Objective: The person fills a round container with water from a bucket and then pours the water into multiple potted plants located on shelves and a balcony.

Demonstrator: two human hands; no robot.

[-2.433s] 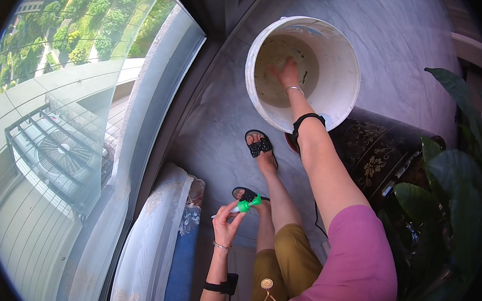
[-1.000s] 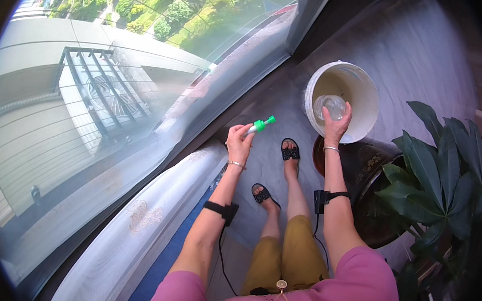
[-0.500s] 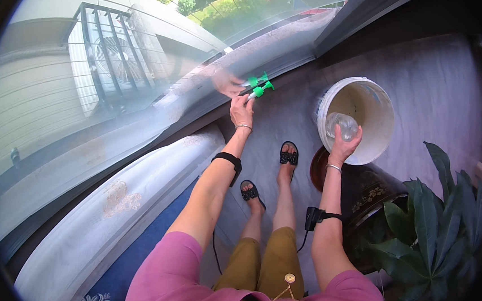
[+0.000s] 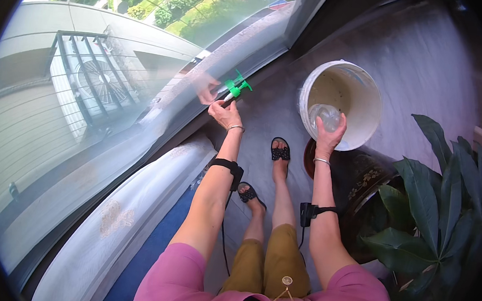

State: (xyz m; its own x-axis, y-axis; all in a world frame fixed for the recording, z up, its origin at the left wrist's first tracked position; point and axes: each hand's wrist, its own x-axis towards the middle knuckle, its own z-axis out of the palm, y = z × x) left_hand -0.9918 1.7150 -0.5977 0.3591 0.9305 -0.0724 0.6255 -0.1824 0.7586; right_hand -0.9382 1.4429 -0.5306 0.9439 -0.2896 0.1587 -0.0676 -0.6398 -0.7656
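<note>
The green spray head [image 4: 236, 87] is now being held up at the window glass [image 4: 114, 101], pinched in the left hand [image 4: 225, 113]. The clear bottle [image 4: 325, 116], out of the white bucket [image 4: 365, 84], is being gripped by the right hand [image 4: 329, 137] above its rim.

Bright daylight through the window [image 4: 114, 101], heavy fisheye bending, dark rim.

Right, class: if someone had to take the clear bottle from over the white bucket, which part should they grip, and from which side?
Grip the clear bottle around its rounded body, coming from the window side. The right hand already cups its underside and near side, and the white bucket rim lies close behind, so the upper, window-facing curve is probably the freest surface. The left hand holds a green spray head.
</note>
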